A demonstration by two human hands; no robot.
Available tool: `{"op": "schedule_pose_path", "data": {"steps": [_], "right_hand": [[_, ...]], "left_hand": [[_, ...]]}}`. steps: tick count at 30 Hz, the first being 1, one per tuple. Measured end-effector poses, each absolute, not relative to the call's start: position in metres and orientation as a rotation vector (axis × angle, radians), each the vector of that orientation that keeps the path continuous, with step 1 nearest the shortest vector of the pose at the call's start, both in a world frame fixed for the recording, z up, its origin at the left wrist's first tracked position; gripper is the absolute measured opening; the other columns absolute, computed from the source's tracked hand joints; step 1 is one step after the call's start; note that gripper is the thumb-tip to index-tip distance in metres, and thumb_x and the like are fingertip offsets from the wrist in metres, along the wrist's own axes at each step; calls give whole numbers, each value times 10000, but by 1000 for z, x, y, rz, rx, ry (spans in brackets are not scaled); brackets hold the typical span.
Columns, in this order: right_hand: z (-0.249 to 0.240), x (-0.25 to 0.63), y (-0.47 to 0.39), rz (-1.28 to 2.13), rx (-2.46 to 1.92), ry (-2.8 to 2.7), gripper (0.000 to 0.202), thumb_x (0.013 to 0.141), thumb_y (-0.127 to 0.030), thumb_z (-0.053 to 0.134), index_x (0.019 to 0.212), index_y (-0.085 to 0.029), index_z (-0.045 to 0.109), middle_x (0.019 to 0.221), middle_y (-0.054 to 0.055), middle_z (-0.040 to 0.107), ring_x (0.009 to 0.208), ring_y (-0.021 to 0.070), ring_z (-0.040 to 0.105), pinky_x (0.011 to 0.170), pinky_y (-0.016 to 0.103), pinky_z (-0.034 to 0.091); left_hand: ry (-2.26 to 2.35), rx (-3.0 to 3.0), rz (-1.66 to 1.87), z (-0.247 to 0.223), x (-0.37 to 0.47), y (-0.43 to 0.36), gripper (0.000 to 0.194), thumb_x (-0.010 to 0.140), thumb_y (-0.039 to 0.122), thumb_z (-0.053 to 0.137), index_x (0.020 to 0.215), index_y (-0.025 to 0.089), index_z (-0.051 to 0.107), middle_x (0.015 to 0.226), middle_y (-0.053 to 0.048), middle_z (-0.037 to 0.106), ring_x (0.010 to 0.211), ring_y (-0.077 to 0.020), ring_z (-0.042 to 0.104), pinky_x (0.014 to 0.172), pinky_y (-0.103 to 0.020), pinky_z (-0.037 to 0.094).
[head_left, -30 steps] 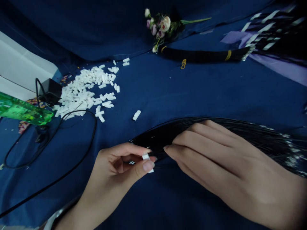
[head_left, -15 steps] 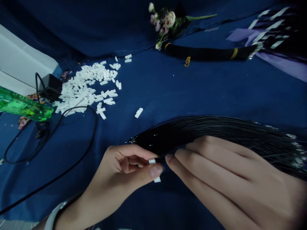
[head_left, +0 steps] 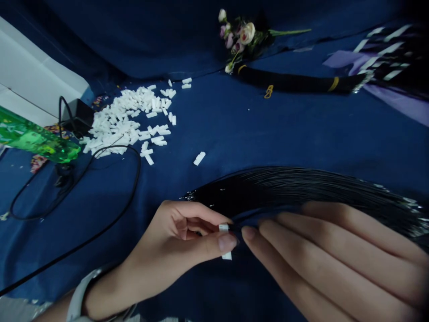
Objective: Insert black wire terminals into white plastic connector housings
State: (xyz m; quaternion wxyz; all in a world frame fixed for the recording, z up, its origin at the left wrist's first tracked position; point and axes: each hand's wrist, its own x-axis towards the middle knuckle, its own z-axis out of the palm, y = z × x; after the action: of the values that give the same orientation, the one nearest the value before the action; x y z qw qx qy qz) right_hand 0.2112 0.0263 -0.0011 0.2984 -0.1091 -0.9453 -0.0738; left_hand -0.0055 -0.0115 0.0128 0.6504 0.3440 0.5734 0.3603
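Observation:
Between thumb and index finger, my left hand [head_left: 197,235] pinches a small white connector [head_left: 226,255], whose ends stick out above and below the thumb. Thin black wires run from the connector toward my right hand [head_left: 321,250]. The right thumb and fingertips are pressed together just right of the connector, around a dark wire that is hard to make out. Behind both hands lies a long bundle of black wires [head_left: 288,183] with shiny metal tips at its ends. A single white connector [head_left: 199,158] rests on the blue cloth beyond the left hand.
A pile of white connectors [head_left: 117,120] lies at the left, beside a green bottle [head_left: 40,141], a black adapter [head_left: 78,117] and a looped black cable [head_left: 134,190]. Toward the back are artificial flowers [head_left: 246,33], a banded black wire bundle [head_left: 291,80] and a yellow band [head_left: 268,91].
The camera view has shifted slightly. Both hands appear a little farther right, and my right hand has moved slightly away from the connector, its fingers spread somewhat along the wire.

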Motion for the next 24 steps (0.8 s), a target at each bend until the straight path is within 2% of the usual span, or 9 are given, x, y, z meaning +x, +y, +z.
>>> {"op": "schedule_pose_path", "data": {"steps": [4,8,12,19,22,24], "right_hand": [[1,210,28,-154,-312,-2506,235,938,-204,488,977,-149,713,1090,88,635,991,219,569,830,388,470],[-1,206,28,-108,-348,-2491,233,939,-155,478,920,-167,710,1056,72,647,984,207,569,842,368,462],[-1,207,31,-138,-305,-2488,258,956,-200,488,858,-207,726,970,58,679,954,209,574,853,372,473],[-1,208,31,-167,-342,-2442,254,946,-177,509,854,-206,745,996,52,688,947,201,591,839,367,474],[-5,207,30,-239,-310,-2447,310,951,-149,457,871,-213,750,997,46,697,961,205,600,841,367,491],[-7,207,29,-124,-328,-2457,313,953,-170,441,931,-235,747,1017,38,705,978,202,611,821,359,516]], "left_hand": [[1283,777,855,14,-9,-16,214,666,73,857,764,262,836,707,13,810,693,-138,762,616,-151,588],[1269,739,864,14,-8,-18,182,687,99,858,755,266,837,714,14,816,698,-127,765,630,-138,591],[1257,688,860,15,-4,-17,235,655,63,865,731,284,837,681,43,806,670,-98,756,624,-106,581],[1363,679,889,21,2,-18,254,635,44,874,692,287,833,653,61,788,631,-72,733,616,-77,564],[1322,719,858,18,0,-19,248,692,64,857,729,308,837,659,70,791,636,-66,739,626,-74,566],[1265,744,836,14,-4,-18,256,745,78,830,768,333,837,696,81,804,671,-67,754,647,-74,575]]}}
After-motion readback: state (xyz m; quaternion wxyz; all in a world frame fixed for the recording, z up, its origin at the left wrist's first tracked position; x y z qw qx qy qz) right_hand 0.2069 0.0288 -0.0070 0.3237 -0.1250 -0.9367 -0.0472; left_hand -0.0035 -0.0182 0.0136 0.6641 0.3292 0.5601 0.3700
